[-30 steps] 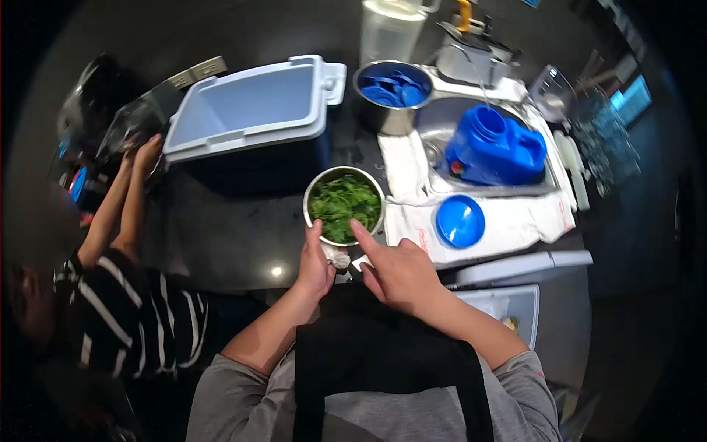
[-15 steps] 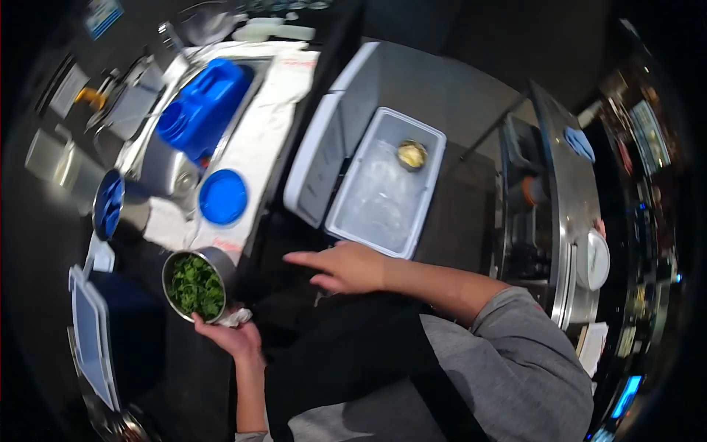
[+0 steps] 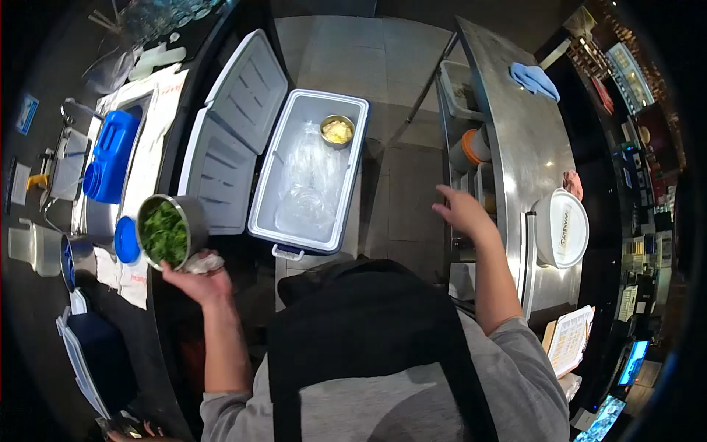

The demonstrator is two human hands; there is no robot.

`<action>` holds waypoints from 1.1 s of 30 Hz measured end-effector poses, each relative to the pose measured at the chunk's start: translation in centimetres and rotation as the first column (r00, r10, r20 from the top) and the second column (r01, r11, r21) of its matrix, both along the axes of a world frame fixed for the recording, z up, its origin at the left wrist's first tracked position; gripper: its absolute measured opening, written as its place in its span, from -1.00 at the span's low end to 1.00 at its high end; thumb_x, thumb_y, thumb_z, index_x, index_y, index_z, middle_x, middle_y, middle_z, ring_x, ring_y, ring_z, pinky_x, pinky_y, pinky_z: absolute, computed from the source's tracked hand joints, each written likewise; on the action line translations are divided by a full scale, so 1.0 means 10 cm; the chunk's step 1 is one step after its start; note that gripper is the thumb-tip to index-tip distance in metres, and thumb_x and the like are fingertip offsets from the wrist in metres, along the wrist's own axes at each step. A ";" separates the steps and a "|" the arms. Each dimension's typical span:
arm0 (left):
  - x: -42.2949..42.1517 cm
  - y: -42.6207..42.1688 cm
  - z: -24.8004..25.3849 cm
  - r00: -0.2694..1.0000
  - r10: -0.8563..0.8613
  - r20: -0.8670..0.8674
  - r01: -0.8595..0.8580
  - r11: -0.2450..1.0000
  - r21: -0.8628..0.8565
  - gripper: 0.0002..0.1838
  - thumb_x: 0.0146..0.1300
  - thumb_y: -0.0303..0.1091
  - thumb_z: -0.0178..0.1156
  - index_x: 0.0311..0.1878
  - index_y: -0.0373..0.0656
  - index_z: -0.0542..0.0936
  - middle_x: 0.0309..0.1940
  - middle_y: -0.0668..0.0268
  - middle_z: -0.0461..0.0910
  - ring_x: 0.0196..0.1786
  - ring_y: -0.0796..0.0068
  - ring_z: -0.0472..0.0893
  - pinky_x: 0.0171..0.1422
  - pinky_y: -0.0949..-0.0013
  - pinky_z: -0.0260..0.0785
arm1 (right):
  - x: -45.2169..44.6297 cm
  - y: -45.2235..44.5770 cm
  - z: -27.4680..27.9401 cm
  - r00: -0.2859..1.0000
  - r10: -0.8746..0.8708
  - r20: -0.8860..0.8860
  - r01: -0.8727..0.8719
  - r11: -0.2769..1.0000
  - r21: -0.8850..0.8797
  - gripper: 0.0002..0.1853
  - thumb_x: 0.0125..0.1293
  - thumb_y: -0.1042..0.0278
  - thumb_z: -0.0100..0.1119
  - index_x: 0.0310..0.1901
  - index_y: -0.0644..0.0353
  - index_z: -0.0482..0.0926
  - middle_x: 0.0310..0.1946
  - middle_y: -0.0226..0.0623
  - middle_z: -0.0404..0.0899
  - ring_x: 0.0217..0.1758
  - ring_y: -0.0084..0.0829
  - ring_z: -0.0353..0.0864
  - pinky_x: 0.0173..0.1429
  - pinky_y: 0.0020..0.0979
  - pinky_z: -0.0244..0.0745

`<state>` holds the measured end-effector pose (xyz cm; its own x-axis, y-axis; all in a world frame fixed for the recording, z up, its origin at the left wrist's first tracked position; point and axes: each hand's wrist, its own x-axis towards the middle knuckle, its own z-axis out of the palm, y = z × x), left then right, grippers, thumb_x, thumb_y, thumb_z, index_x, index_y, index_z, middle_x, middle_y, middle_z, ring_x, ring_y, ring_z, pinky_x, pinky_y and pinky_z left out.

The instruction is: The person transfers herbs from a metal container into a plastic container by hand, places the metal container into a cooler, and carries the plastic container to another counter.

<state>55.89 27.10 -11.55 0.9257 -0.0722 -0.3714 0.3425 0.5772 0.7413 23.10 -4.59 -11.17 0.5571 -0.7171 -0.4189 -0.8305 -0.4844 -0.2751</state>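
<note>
My left hand (image 3: 200,281) grips a round steel container (image 3: 193,221) tilted towards me, with green leaves (image 3: 163,232) inside it. A crumpled white cloth (image 3: 204,263) is pressed between the hand and the container. Nothing is in my right hand (image 3: 465,212), whose fingers are partly apart in the air left of the steel counter. Between the hands, an open cooler box (image 3: 259,214) stands on the floor. In it are a clear plastic bag (image 3: 309,177) and a small metal bowl (image 3: 337,144) of pale yellow pieces.
At left, a blue jug (image 3: 116,151) rests at a sink, with a blue lid (image 3: 127,239) on white towels nearby. The steel counter (image 3: 515,118) at right carries a blue cloth (image 3: 535,79), a white-lidded tub (image 3: 567,228) and papers (image 3: 571,342). The cooler's lid (image 3: 221,169) stands open.
My view has turned to the right. My right hand has swung from near the cooler's front to the right counter. My left hand still holds the steel container of leaves.
</note>
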 end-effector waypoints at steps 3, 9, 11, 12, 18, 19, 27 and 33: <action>-0.28 -0.57 -0.10 0.993 -0.113 -0.030 0.113 0.993 -0.028 -0.49 0.29 0.20 -0.14 -0.02 -0.02 0.43 -0.30 0.34 0.48 -0.46 0.47 0.41 -0.46 0.40 0.24 | -0.11 -0.36 0.09 0.989 0.053 0.136 -0.050 0.998 -0.023 -0.46 0.27 0.13 0.16 0.23 0.20 0.38 -0.03 0.07 0.56 0.06 0.00 0.53 0.13 -0.16 0.43; -0.48 -1.32 -0.43 0.953 -0.286 -0.105 0.276 0.956 -0.097 -0.51 0.31 0.19 -0.13 -0.01 -0.03 0.40 -0.27 0.38 0.46 -0.48 0.50 0.40 -0.42 0.44 0.28 | -0.10 -0.76 0.16 0.993 0.055 0.108 -0.074 0.981 0.181 -0.44 0.28 0.11 0.16 0.24 0.21 0.36 -0.19 0.01 0.62 -0.07 -0.04 0.59 0.04 -0.19 0.44; -0.49 -1.58 -0.54 0.947 -0.291 -0.132 0.285 0.956 -0.068 -0.53 0.32 0.17 -0.13 0.00 -0.02 0.40 -0.27 0.40 0.47 -0.48 0.51 0.40 -0.41 0.45 0.30 | -0.14 -1.01 0.13 0.991 0.062 0.115 -0.084 0.976 0.199 -0.44 0.28 0.11 0.16 0.24 0.20 0.37 -0.19 0.01 0.62 -0.09 -0.05 0.60 0.03 -0.19 0.45; -0.48 -1.75 -0.56 0.956 -0.256 -0.140 0.251 0.967 -0.051 -0.56 0.33 0.15 -0.13 -0.02 0.00 0.40 -0.28 0.42 0.47 -0.48 0.52 0.40 -0.41 0.46 0.29 | -0.14 -1.15 0.15 0.992 0.081 0.092 -0.097 0.978 0.185 -0.45 0.28 0.12 0.16 0.24 0.20 0.37 -0.21 0.01 0.62 -0.11 -0.05 0.60 0.03 -0.20 0.45; -0.12 -2.77 -1.13 0.978 -0.171 -0.123 0.177 0.983 0.042 -0.60 0.33 0.14 -0.11 -0.05 0.02 0.41 -0.31 0.45 0.47 -0.45 0.54 0.39 -0.42 0.46 0.25 | 0.25 -2.42 0.49 0.981 0.183 0.067 -0.182 0.983 -0.018 -0.50 0.25 0.16 0.18 0.18 0.21 0.43 -0.28 0.01 0.63 -0.18 -0.04 0.61 -0.03 -0.19 0.48; -0.03 -2.98 -1.19 0.980 -0.171 -0.105 0.180 0.981 0.074 -0.60 0.34 0.14 -0.11 -0.05 0.02 0.41 -0.31 0.46 0.47 -0.45 0.55 0.39 -0.41 0.46 0.25 | 0.34 -2.70 0.53 0.980 0.184 0.076 -0.181 0.983 -0.042 -0.50 0.25 0.16 0.18 0.18 0.21 0.43 -0.28 0.01 0.63 -0.18 -0.04 0.61 -0.03 -0.19 0.48; 0.71 -5.06 -1.16 0.977 -0.191 -0.099 0.194 0.981 0.024 -0.60 0.35 0.13 -0.07 -0.08 -0.01 0.43 -0.36 0.43 0.52 -0.43 0.57 0.46 -0.41 0.47 0.28 | 1.08 -5.02 0.32 0.953 0.215 0.214 -0.153 0.950 -0.273 -0.59 0.21 0.28 0.19 0.09 0.19 0.49 -0.19 -0.04 0.58 -0.14 -0.08 0.58 -0.05 -0.21 0.46; 1.23 -6.02 -0.75 0.954 -0.284 -0.095 0.288 0.957 0.028 -0.54 0.32 0.19 -0.10 -0.13 -0.02 0.48 -0.42 0.42 0.55 -0.49 0.53 0.49 -0.45 0.43 0.31 | 1.30 -5.88 -0.06 0.933 0.172 0.317 -0.117 0.976 -0.185 -0.64 0.18 0.36 0.21 0.03 0.19 0.53 -0.29 -0.08 0.54 -0.23 -0.12 0.56 -0.12 -0.25 0.46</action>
<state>68.19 -33.09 -19.09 0.8315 -0.3119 -0.4597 0.5545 0.4155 0.7210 36.06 -63.37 -11.74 0.7461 -0.6610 -0.0802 -0.6243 -0.6526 -0.4293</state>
